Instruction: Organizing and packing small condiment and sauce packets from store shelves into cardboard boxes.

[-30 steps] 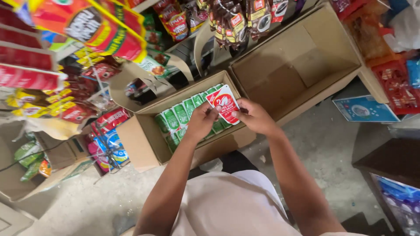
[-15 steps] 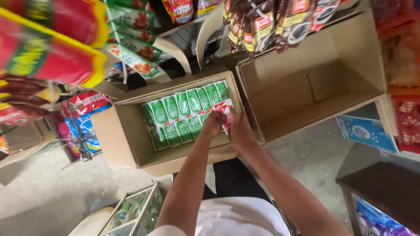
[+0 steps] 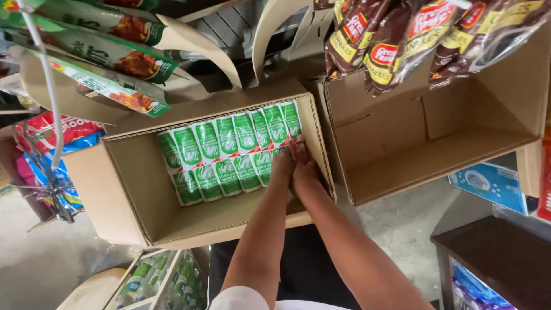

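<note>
Cardboard box [image 3: 138, 189], hands [image 3: 294, 171] seemingly on sachets [image 3: 229, 152]

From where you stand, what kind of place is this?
Probably a small grocery shop or its stockroom. Strips of brown sachets hang overhead, the hands pack green sachets into a cardboard box, and bottled drinks sit below.

head camera, looking steeply down, close

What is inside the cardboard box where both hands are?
The cardboard box holds two rows of green sachets. At their right end, the left hand and right hand press a red sachet. Anything beneath the sachets is covered.
</note>
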